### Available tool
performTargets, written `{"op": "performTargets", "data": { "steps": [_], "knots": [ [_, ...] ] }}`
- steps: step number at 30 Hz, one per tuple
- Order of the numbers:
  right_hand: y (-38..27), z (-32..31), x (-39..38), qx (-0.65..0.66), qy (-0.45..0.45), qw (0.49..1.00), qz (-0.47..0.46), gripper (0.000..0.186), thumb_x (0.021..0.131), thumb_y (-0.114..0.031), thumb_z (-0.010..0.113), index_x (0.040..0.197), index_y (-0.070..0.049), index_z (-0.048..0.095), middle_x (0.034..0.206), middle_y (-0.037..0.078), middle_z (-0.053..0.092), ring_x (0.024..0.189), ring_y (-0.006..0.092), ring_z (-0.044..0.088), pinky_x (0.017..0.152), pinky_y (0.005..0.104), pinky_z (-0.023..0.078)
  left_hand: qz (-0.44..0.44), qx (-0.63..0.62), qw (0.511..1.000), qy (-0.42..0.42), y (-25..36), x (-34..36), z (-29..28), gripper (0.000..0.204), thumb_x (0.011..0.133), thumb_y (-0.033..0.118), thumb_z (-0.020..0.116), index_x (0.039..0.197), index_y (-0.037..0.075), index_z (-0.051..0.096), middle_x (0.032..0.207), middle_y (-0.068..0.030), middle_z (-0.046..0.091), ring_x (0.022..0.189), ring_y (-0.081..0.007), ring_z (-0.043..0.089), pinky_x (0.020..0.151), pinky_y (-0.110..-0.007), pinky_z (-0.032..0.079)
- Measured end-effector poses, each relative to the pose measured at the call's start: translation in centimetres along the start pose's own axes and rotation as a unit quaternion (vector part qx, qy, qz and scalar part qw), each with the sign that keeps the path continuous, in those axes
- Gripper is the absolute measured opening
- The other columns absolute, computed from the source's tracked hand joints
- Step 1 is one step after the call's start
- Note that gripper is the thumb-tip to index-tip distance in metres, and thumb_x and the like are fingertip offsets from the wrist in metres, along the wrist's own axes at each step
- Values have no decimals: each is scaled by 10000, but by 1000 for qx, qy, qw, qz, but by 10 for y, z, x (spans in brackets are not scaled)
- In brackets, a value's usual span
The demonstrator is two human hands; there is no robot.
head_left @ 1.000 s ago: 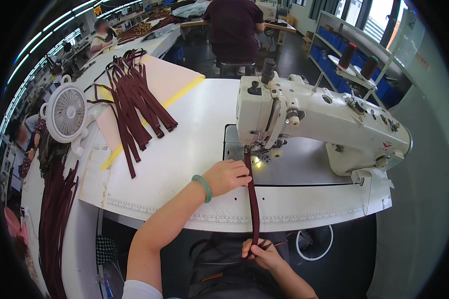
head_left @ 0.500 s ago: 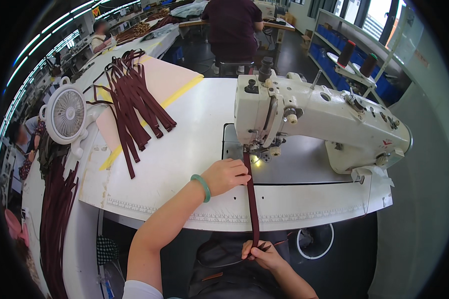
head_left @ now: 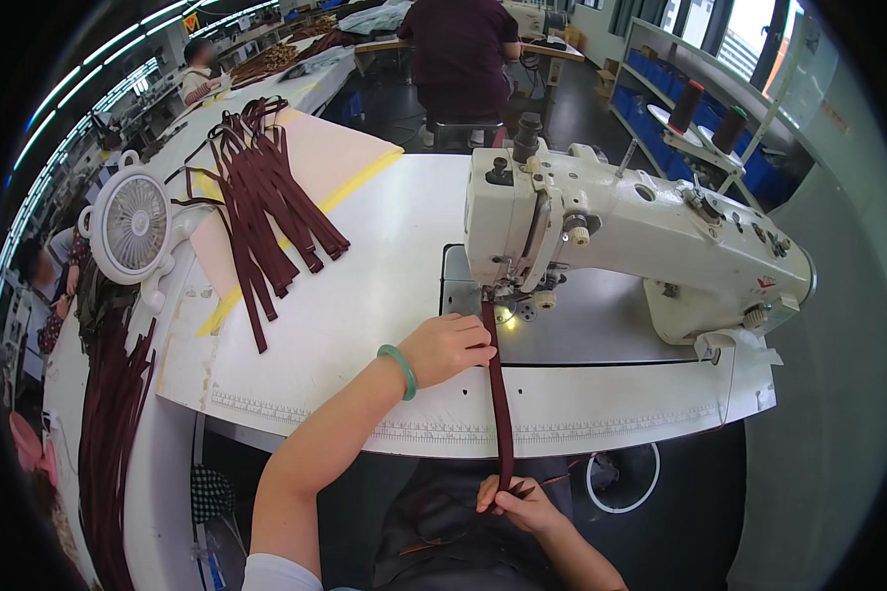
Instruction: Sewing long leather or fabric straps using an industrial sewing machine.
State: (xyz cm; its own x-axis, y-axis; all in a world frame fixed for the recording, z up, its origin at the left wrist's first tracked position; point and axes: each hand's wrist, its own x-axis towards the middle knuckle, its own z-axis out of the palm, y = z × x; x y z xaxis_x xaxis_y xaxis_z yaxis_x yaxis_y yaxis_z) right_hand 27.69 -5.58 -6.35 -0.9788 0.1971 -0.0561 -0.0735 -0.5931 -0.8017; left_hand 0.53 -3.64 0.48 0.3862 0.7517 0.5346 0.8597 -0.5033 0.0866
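Maroon strap point(head_left: 500, 394): under sewing machine point(head_left: 601, 222) foot, trailing off bench point(head_left: 384, 246) edge | left hand point(head_left: 450, 347): fingers pressing strap (flat on bench) | right hand point(head_left: 517, 502): pinching strap's lower end | 1 strap pile point(head_left: 266, 187) far left.

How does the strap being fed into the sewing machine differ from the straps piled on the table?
The strap under the sewing machine is single and stretched straight, gripped by the left hand and right hand. The piled straps are many, loose and overlapping, touched by nobody. The single one hangs over the table edge; the pile lies wholly on top. Both are narrow and dark maroon.
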Motion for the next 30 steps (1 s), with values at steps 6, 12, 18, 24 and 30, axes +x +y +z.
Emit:
{"op": "performTargets", "data": {
  "steps": [6, 12, 18, 24, 30],
  "knots": [
    [1, -1, -1, -19, 2, 1000, 4, 248, 874, -249, 518, 891, -12, 586, 870, 50, 571, 789, 84, 495, 637, 192, 341, -2, -4, 1000, -2, -1, -1, 0, 118, 683, 91, 602, 800, 83, 591, 813, -9, 531, 817, -157, 525, 682, -283, 451],
    [3, -2, 0, -4, -13, 1000, -13, 233, 876, -213, 519, 890, 14, 574, 870, 73, 564, 836, 136, 518, 745, 247, 383, 0, -2, 1000, -4, -1, 0, 0, 123, 680, 84, 595, 803, 79, 590, 816, -11, 532, 817, -160, 527, 681, -286, 453],
    [1, -1, -1, 5, -18, 1000, -13, 234, 879, -205, 514, 892, 22, 568, 874, 81, 555, 851, 145, 521, 792, 270, 389, -7, -5, 1000, -1, 0, 1, 0, 129, 674, 92, 614, 801, 78, 594, 809, -14, 538, 815, -167, 529, 678, -290, 457],
    [0, 0, -1, 10, -22, 1000, -13, 232, 880, -208, 508, 892, 16, 570, 874, 86, 558, 845, 156, 524, 788, 279, 388, -28, -6, 999, 32, -1, 2, 1, 188, 619, 120, 690, 784, 59, 625, 810, -29, 568, 780, -184, 552, 638, -291, 480],
    [3, -3, -3, 11, -27, 999, -14, 241, 883, -217, 496, 888, 11, 572, 877, 85, 559, 841, 156, 526, 757, 266, 387, -91, -6, 996, 22, 0, 1, 2, 182, 654, 165, 680, 811, 86, 630, 822, -19, 547, 813, -182, 522, 690, -296, 453]
  ]
}}
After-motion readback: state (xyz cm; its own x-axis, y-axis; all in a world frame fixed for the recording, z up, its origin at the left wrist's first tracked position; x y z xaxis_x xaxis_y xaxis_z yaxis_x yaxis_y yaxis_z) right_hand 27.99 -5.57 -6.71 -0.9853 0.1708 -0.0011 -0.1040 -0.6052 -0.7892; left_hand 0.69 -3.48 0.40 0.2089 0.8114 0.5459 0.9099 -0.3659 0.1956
